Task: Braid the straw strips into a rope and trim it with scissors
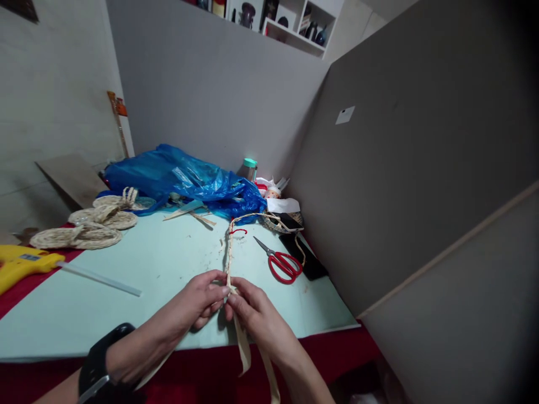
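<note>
My left hand (202, 300) and my right hand (250, 308) meet near the front edge of a pale green mat (160, 269), both pinching the near end of a braided straw cord (229, 252). The braid runs away from me across the mat towards a blue plastic bag. Loose flat straw strips (244, 348) hang down from my fingers over the red tablecloth. A black watch (99, 362) sits on my left wrist.
Red-handled scissors (281, 261) lie right of the braid, beside a black flat object (305, 255). Woven straw coils (86, 227) lie at the left, a yellow glue gun (21, 264) with its stick nearer. The blue bag (185, 182) and a green-capped bottle (249, 167) stand behind. Grey partitions wall the back and right.
</note>
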A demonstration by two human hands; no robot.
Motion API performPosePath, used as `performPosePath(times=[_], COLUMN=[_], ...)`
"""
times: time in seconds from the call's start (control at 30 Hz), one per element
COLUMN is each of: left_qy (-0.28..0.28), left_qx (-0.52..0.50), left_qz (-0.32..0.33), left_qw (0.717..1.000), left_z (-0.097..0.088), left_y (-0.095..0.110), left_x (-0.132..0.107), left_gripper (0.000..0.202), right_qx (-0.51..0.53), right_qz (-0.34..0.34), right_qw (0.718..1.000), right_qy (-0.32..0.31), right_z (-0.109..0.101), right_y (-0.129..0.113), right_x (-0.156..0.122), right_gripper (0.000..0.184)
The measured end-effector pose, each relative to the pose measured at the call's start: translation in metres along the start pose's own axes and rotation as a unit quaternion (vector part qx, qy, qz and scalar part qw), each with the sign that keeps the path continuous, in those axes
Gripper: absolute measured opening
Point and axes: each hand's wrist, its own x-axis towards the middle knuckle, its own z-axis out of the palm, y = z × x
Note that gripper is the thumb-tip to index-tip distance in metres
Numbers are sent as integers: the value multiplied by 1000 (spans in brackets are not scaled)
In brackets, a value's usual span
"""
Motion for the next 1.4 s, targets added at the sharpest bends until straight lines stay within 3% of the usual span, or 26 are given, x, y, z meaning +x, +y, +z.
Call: performPosePath(times=[0.13,0.23,0.33,0.43,0.57,0.7,0.8,0.87,0.9,1.0,1.07,1.13,1.27,1.4], left_qy=[18,38,66,104,122,68,47,59,64,63,63,62,92,136], left_qx=[13,24,53,138,178,92,26,7,1,-3,17,51,210,357], left_qz=[-11,-23,-19,36,80,26,1,10,14,26,37,57,129,130], left_qw=[1000,999,996,984,973,993,999,998,998,998,997,995,965,915], left_z=[1,3,5,6,5,1,-2,-3,-2,1,1,0,-4,-4], left_y=[4,6,5,0,-5,-6,-8,-8,-8,-4,-1,0,2,9], left_x=[-1,0,0,0,-1,-2,-3,-4,-5,-8,-9,-10,-14,-25], left_gripper=[39,29,26,23,23,28,34,35,34,32,31,28,24,28], right_qx=[-130,-285,-446,-567,-597,-623,-648,-628,-600,-489,-375,-277,-208,-163], right_qz=[-12,-15,-18,-36,-82,-105,-153,-193,-208,-156,-91,-48,-64,-66], right_qw=[991,956,889,807,773,729,697,710,732,816,904,956,975,981], right_qy=[32,65,98,161,198,266,265,253,247,267,186,79,53,81], right_z=[0,-1,1,12,43,68,68,58,51,30,18,11,5,6], right_y=[-1,-8,-14,-12,5,28,31,21,13,-10,-17,-16,-1,9], right_x=[-5,-11,-16,-20,-27,-32,-34,-34,-34,-28,-19,-7,10,11], right_gripper=[28,21,16,20,34,46,44,30,20,24,26,28,35,32])
